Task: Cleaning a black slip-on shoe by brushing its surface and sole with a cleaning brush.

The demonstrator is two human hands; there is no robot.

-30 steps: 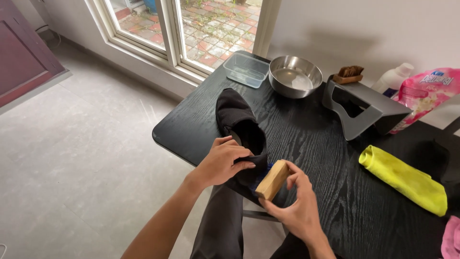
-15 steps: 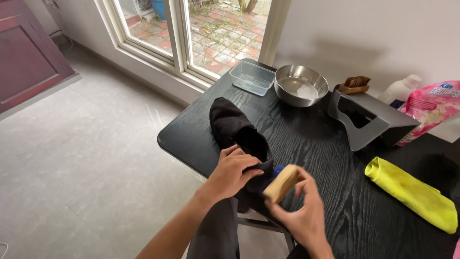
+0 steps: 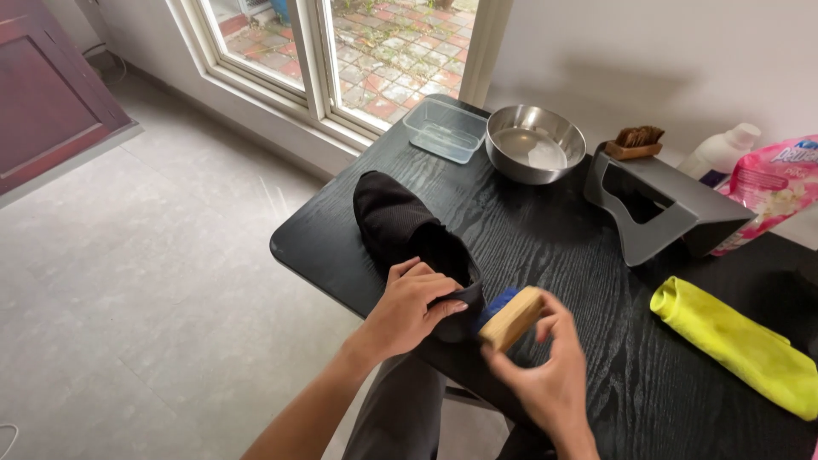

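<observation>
Head view: I see left hand [image 3: 411, 307] clamped on heel of black shoe [image 3: 407, 232], which lies near table [image 3: 579, 255] edge. Right hand [image 3: 545, 379] grips wooden brush [image 3: 511, 317], blue bristles touching heel. Table black, woodgrain; steel bowl [image 3: 535, 143] and yellow cloth [image 3: 733, 345] well apart. Grey tiled floor [image 3: 153, 281], window [image 3: 358, 51] behind.
</observation>
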